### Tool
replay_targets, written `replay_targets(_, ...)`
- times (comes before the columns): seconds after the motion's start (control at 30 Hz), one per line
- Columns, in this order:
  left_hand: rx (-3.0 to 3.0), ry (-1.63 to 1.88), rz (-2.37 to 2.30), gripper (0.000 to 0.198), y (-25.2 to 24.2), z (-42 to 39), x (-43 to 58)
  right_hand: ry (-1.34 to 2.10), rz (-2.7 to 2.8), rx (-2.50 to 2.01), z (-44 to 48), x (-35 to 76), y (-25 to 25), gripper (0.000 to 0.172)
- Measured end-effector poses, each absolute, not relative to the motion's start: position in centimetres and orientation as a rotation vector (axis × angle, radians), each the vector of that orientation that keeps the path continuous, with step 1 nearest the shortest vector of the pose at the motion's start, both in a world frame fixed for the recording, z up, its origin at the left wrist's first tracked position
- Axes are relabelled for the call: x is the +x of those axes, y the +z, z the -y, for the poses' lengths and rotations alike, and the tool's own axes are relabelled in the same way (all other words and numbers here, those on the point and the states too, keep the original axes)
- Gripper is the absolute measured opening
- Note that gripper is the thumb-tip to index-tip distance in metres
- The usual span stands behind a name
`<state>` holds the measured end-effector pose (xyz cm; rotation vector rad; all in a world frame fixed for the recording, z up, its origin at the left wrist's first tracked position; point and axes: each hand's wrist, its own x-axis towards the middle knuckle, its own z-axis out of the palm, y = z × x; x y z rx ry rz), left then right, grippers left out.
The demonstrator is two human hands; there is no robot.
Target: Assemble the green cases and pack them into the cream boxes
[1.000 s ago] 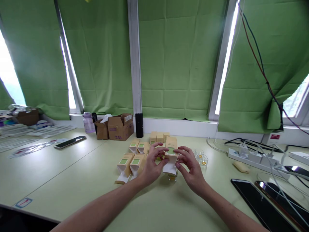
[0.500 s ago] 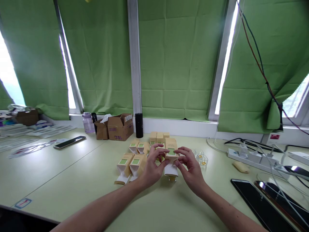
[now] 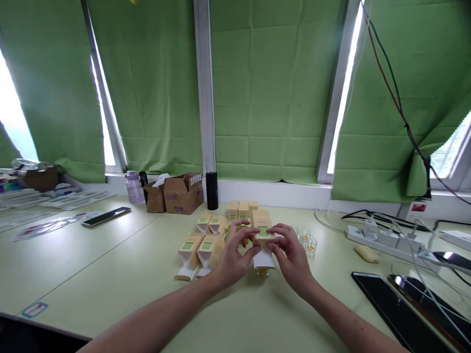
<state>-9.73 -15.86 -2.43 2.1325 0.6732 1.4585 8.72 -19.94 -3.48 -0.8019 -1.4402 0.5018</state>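
Between both hands is a small tan cardboard box (image 3: 260, 215) with a green window, its white-lined flap hanging loose toward me. My left hand (image 3: 235, 260) grips its left side with fingertips and thumb. From the right, my right hand (image 3: 293, 260) pinches the near edge by the window. Just below the flap, a small clear item with a gold part (image 3: 262, 272) partly shows. Similar boxes (image 3: 188, 247) with open flaps stand left of my left hand, and closed-looking boxes (image 3: 243, 209) sit behind. Clear cups with gold centres (image 3: 310, 243) lie beyond my right hand.
On the right are a white power strip (image 3: 390, 242) with cables, a dark tablet (image 3: 397, 309) and a beige case (image 3: 367, 254). A phone (image 3: 106, 216) lies left. Brown cartons (image 3: 184, 193), a black cylinder (image 3: 212, 191) and a purple bottle (image 3: 135, 187) stand at the back.
The held box has shifted slightly to the right, and its flap with it. My left thumb has moved a little right along the box's near edge.
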Motion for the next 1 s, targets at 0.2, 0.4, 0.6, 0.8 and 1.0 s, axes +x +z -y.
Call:
replay_targets(0.2,2.233,1.308,-0.569,0.052,-1.8,16.5,-10.5,0.505,1.423,-0.805,19.6,9.1,-3.5,0.023)
replay_targets(0.4,2.269,1.174,-0.535,0.085,-1.6,16.7,-10.7,0.474,1.404,-0.821,19.4,9.3,-3.5,0.025)
replay_targets(0.6,2.256,1.192,-0.534,0.077,-1.9,16.5,-10.5,0.456,1.414,-0.816,19.6,9.0,-3.5,0.024)
replay_targets(0.8,2.178,1.230,-0.522,0.061,-1.6,16.4,-10.6,0.439,1.437,-0.821,20.1,8.8,-3.2,0.025)
replay_targets(1.0,2.091,1.254,-0.517,0.052,-1.8,16.3,-10.5,0.435,1.495,-0.826,20.5,8.9,-3.1,0.027)
